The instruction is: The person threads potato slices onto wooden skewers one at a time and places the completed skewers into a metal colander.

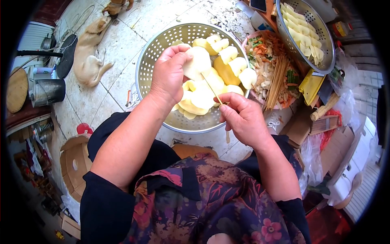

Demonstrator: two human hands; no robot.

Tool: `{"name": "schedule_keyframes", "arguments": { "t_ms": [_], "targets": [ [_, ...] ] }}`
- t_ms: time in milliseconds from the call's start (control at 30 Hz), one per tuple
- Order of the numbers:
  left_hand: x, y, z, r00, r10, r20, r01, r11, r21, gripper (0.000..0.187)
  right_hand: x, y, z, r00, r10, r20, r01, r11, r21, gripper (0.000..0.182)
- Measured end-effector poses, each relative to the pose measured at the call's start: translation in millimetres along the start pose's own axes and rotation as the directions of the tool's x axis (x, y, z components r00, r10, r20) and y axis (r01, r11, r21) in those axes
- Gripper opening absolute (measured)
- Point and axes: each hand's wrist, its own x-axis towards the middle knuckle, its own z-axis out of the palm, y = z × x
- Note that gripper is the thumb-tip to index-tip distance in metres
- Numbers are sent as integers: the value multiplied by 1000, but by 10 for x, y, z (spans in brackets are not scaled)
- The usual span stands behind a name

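Left hand (170,71) pinching potato slice (198,64).

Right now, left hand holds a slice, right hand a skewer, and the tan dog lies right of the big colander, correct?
No, the head view shows the tan dog left of the big colander. The left hand holds a slice, the right hand a skewer.

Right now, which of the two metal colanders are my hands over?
The middle colander: your left hand and right hand are over it, while the other colander sits at the upper right, away from both.
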Motion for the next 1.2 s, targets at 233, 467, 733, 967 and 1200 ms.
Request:
{"name": "schedule_keyframes", "arguments": {
  "t_ms": [233, 467, 733, 967, 1200],
  "targets": [
    [-24, 114, -15, 982, -172, 76, 170, 985, 34, 25, 5, 24, 17, 1000, 18, -25, -17, 999, 41, 18],
    [-157, -12, 61, 924, -324, 206, 290, 941, 177, 24, 82, -48, -22, 996, 73, -60, -64, 988, 137, 13],
    [69, 248, -57, 997, -35, 62, 25, 986, 163, 29, 49, 6, -98, 997, 80, 7, -80, 991, 110, 12],
    [-66, 124, 59, 938, -296, 183, 219, 911, 350, 24, 74, -28, -174, 994, 90, -65, -79, 984, 157, 13],
    [-114, -3, 64, 867, -433, 245, 327, 867, 377, 26, 82, -56, -217, 994, 92, -59, -77, 974, 211, 15]
  ]
}}
